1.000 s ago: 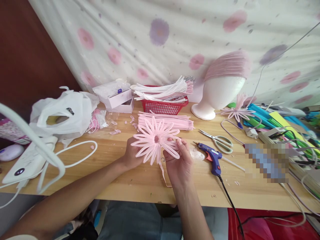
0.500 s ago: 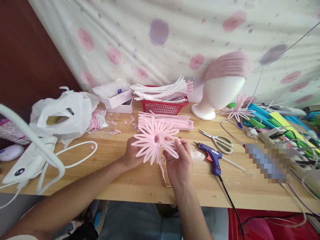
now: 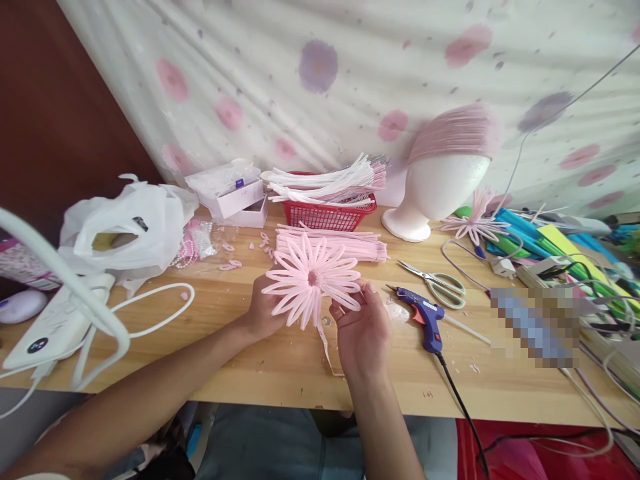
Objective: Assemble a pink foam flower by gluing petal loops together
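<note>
A pink pipe-cleaner flower (image 3: 313, 279) with many looped petals faces me above the table's near half. My left hand (image 3: 267, 305) grips it from behind; the petals hide most of those fingers. At the flower's right edge, my right hand (image 3: 364, 327) is palm up with loosely curled, parted fingers. Its fingertips are against or just behind the right-hand petals, without a visible pinch. Beyond the flower lies a bundle of pink pipe cleaners (image 3: 360, 249). A thin pale strip (image 3: 326, 347) hangs or lies below the petals.
A blue glue gun (image 3: 423, 312) and scissors (image 3: 440, 287) lie to the right. Behind are a red basket (image 3: 330, 217) of pipe cleaners and a white foam head (image 3: 440, 193). A white plastic bag (image 3: 125, 233) and white power strip (image 3: 60, 320) occupy the left.
My right thumb and fingers have let go of the right-hand petals, and that hand has opened and shifted slightly right. The flower and my left hand have barely moved.
</note>
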### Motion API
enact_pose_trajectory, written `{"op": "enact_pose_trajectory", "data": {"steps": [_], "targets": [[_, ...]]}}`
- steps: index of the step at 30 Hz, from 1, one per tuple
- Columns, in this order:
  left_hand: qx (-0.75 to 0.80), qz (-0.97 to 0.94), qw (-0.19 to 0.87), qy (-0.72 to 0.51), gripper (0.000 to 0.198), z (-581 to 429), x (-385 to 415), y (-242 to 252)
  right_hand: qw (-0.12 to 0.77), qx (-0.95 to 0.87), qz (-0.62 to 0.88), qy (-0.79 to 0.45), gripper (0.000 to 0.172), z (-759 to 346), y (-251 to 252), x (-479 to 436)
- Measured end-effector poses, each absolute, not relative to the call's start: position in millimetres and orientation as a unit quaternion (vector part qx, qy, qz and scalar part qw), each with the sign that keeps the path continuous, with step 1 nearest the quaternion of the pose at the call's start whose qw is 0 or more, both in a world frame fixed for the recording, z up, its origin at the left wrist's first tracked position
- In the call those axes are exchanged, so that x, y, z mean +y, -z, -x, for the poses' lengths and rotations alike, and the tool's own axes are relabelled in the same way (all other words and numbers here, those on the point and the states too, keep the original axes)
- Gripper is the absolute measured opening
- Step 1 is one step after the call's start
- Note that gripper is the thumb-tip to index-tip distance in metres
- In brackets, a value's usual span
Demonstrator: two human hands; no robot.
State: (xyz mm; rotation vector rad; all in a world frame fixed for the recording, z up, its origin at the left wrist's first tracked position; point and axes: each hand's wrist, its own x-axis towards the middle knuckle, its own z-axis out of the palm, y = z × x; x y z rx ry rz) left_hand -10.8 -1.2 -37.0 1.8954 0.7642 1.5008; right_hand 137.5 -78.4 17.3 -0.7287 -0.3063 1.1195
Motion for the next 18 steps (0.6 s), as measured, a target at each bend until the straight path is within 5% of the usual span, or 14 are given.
{"op": "enact_pose_trajectory", "data": {"steps": [5,18], "targets": [[0.278,-0.715,0.263,-0.586,0.015,8.4,-2.4,30.7,0.756,-0.134,0.405,-0.496,0.030,-135.7,-16.5,-83.0],[0.256,-0.715,0.300,-0.578,0.019,10.5,-1.1,40.3,0.803,-0.054,0.290,-0.518,0.025,-122.8,-7.1,-75.0]]}}
